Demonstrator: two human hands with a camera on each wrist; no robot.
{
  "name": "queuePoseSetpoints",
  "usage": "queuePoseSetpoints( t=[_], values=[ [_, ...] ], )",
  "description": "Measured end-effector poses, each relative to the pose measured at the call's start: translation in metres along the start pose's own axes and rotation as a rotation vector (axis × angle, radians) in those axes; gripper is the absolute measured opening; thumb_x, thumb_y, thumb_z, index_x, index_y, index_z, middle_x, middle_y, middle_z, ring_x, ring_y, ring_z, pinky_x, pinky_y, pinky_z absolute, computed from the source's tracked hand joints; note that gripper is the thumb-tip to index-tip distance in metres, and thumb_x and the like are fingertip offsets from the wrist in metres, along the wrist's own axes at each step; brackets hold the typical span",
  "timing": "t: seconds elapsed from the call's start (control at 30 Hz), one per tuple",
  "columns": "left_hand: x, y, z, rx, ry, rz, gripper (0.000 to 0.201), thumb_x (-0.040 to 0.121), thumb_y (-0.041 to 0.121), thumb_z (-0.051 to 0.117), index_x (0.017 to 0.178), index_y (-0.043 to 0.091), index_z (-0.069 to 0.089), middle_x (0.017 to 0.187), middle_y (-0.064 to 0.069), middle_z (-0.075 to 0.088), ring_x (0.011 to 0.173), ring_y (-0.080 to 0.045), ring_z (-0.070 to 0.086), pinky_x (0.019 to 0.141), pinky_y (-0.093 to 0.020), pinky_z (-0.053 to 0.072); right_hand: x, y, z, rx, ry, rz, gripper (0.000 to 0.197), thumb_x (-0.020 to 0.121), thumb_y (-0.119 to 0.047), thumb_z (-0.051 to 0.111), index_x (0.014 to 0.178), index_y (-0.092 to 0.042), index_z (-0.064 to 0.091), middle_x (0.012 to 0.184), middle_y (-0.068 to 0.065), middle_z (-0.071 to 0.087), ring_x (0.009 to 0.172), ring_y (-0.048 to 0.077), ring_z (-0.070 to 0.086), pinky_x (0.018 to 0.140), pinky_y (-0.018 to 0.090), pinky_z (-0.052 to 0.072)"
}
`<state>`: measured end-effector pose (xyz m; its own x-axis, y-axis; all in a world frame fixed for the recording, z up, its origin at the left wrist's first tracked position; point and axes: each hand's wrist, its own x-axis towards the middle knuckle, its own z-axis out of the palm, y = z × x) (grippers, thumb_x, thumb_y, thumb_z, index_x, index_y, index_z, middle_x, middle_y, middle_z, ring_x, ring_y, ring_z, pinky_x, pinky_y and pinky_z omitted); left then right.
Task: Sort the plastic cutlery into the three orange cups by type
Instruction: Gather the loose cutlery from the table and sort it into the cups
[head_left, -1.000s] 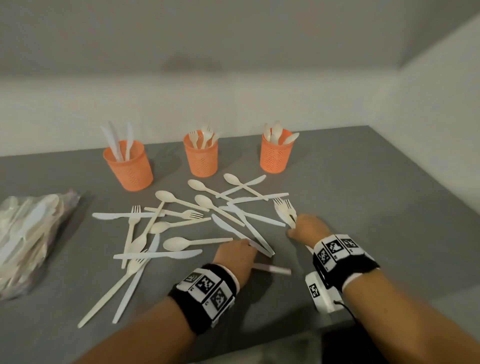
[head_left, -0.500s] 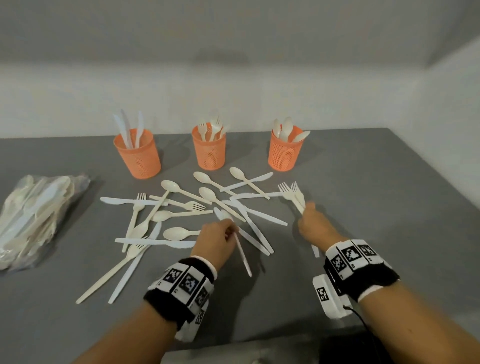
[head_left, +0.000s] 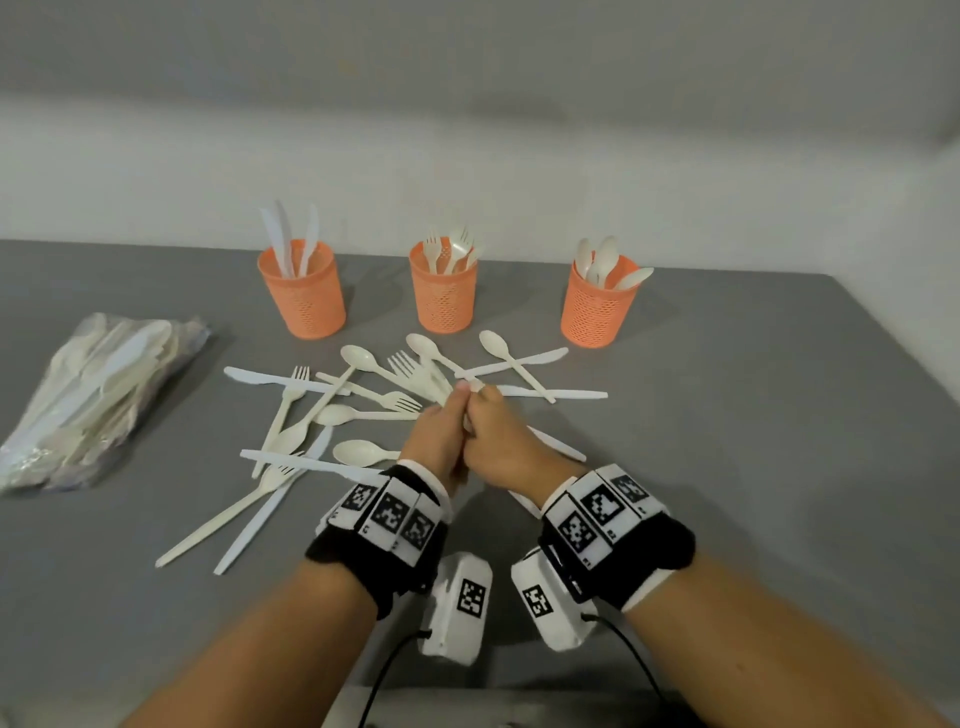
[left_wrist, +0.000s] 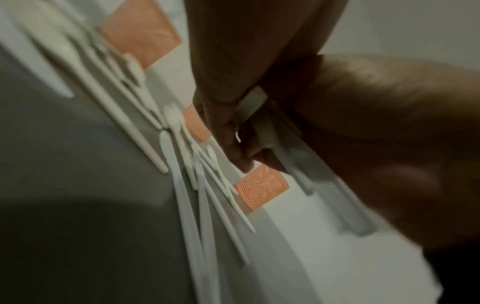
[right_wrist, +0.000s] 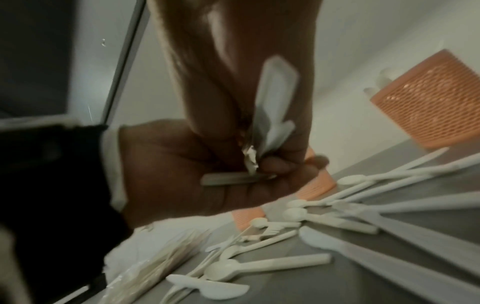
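Left hand: the left hand (head_left: 435, 436) is above the middle of the table (head_left: 727, 467), touching the right hand. Its fingers are curled around forks (head_left: 415, 371) that stick out toward the far edge.
Right hand: the right hand (head_left: 501, 441) has its fingers curled around a white handle (right_wrist: 275, 98). I cannot tell which kind of cutlery it is.
Cups: three orange cups stand in a row near the far edge. The left cup (head_left: 304, 291) has knives in it. The middle cup (head_left: 443, 293) has forks in it. The right cup (head_left: 597, 306) has spoons in it.
Loose cutlery: spoons, forks and knives lie mixed in a pile (head_left: 311, 415) in the middle of the table, just in front of the cups. Some cross over each other.
Bag: a clear bag (head_left: 88, 400) with more cutlery lies by the left edge.
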<state>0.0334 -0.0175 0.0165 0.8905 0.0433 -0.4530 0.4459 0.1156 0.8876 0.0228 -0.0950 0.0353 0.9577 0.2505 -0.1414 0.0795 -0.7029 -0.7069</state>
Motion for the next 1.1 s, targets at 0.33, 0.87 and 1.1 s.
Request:
queuePoseSetpoints(
  t=[0.33, 0.87, 1.1],
  values=[
    [0.015, 0.013, -0.051, -0.249, 0.164, 0.036, 0.015, 0.095, 0.010, 0.046, 0.081, 0.011, 0.051, 0.071, -0.005, 0.053, 0.030, -0.005, 0.045, 0.034, -0.015, 0.039, 0.019, 0.039, -0.035, -0.069, 0.060, 0.119, 0.035, 0.082, -0.025, 0.067, 0.108, -0.004, 0.062, 0.095, 0.004, 0.058, 0.093, 0.019, 0.056, 0.080, 0.027, 0.041],
    [0.024, 0.019, -0.104, -0.260, 0.100, 0.058, 0.008, 0.092, -0.003, 0.043, 0.088, 0.004, 0.047, 0.072, -0.008, 0.053, 0.030, -0.005, 0.036, 0.033, -0.015, 0.032, 0.040, 0.046, 0.010, -0.509, -0.118, 0.250, 0.024, 0.087, -0.019, 0.054, 0.101, 0.000, 0.059, 0.096, 0.015, 0.060, 0.097, 0.031, 0.060, 0.077, 0.031, 0.044],
    [0.036, 0.028, -0.130, -0.239, 0.047, 0.032, 0.013, 0.091, -0.004, 0.044, 0.085, 0.007, 0.049, 0.071, -0.009, 0.055, 0.031, -0.006, 0.037, 0.033, -0.015, 0.035, 0.048, 0.040, 0.013, -0.409, -0.037, 0.415, 0.027, 0.092, -0.003, 0.037, 0.119, -0.001, 0.043, 0.116, 0.018, 0.056, 0.106, 0.033, 0.056, 0.082, 0.036, 0.043]
  ],
)
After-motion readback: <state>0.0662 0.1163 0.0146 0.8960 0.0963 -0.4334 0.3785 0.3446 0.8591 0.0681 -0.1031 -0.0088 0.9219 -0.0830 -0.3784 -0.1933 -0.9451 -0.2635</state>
